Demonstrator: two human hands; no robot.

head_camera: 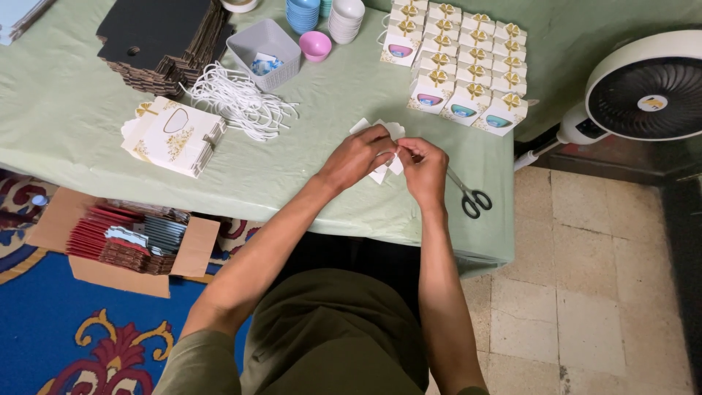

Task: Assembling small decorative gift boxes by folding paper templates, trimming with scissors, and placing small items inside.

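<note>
At the far left edge a pale stack is cut off by the frame. A carton [124, 241] of red and grey card sits on the floor, half under the table [66, 132], which wears a smooth pale-green cloth. On it lie flat white boxes [172, 135] with gold print, then dark corrugated sheets [161, 40], a tangle of white cord [238, 99] and a grey basket [265, 44]. Bare cloth lies open between the flat boxes and the hands.

The left hand [358, 155] is curled, fingertips pinching a white card piece [380, 150] just above the table's near edge. The right hand [423, 167] pinches the same piece from the other side; both cover most of it, so its shape is unclear.

Scissors [469, 196] lie just beside the right hand, near the table's corner. Beyond, folded boxes [461, 66] with gold bows stand in tight rows. A white fan [643, 84] on the tiled floor is cut off at the right.
</note>
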